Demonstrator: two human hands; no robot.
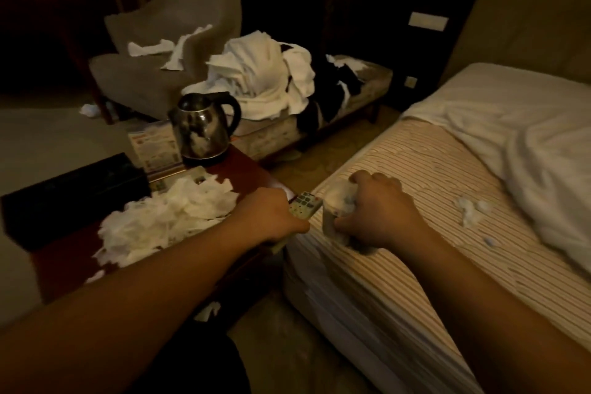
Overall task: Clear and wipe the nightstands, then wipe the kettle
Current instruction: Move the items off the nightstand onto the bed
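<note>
My left grip (271, 217) holds the remote (303, 205), long axis toward the bed; my right grip (380, 211) clutches tissue on the mattress; the tissue pile (166, 217) covers the desk (246, 163) leftward

Both forearms are bare from the lower frame edge up to the wrists, no sleeve, watch, ring or glove showing on the left hand (271, 217) or the right hand (380, 211), and a dark garment (198, 365) shows below, beneath the left forearm.
</note>
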